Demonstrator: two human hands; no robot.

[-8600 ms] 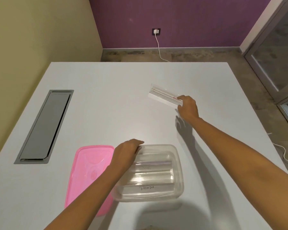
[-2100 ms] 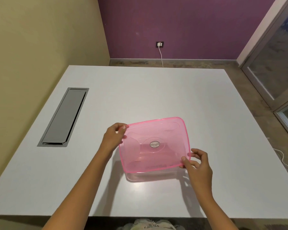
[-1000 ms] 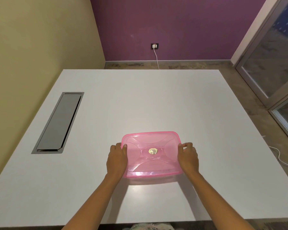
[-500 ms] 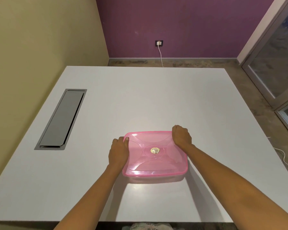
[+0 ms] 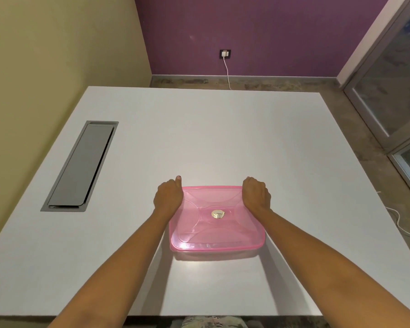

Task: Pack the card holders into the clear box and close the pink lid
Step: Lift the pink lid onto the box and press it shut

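Observation:
The pink lid [image 5: 213,223] lies flat on top of the clear box [image 5: 213,255], of which only a thin strip shows under the lid's near edge. A round gold sticker marks the lid's middle. My left hand [image 5: 168,196] rests on the lid's far left corner with fingers curled over the edge and thumb pointing forward. On the far right corner sits my right hand [image 5: 256,195], fingers curled down over the rim. The card holders are hidden beneath the lid.
The box stands on a white table [image 5: 199,138], near its front edge. A grey cable hatch [image 5: 81,166] is set into the table at the left. A white cable [image 5: 402,223] lies on the floor to the right.
My left hand has slid from the lid's left side to its far left corner. My right hand stays on the far right corner. The lid now sits level on the box.

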